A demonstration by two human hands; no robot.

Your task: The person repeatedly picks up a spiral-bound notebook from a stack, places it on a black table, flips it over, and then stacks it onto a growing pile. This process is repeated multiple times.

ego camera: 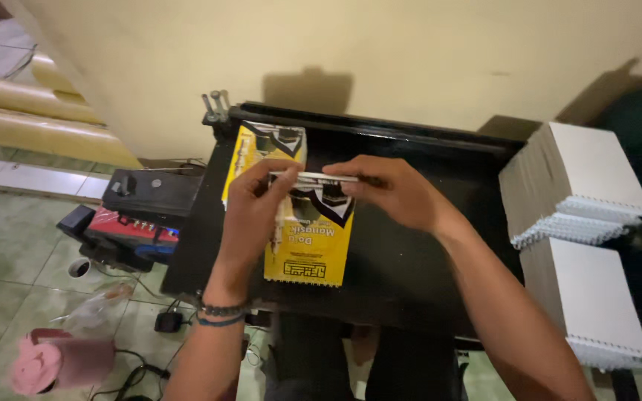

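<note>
Both my hands hold a thin white spiral binding strip [319, 177] level above a black work surface [410, 260]. My left hand [250, 215] pinches its left end and my right hand [391, 189] pinches its right end. Under my hands lies a yellow booklet [310, 249] with a black-and-white picture on its cover. A second yellow booklet [265, 145] lies just behind it, partly hidden by my left hand. My left wrist wears bead and cord bracelets.
Two stacks of white spiral-bound pads [574, 182] [585, 297] stand at the right. Metal pegs [215, 106] rise at the surface's back left corner. On the tiled floor at left sit a black box [150, 191], cables and a pink roll [57, 364]. A cream wall stands behind.
</note>
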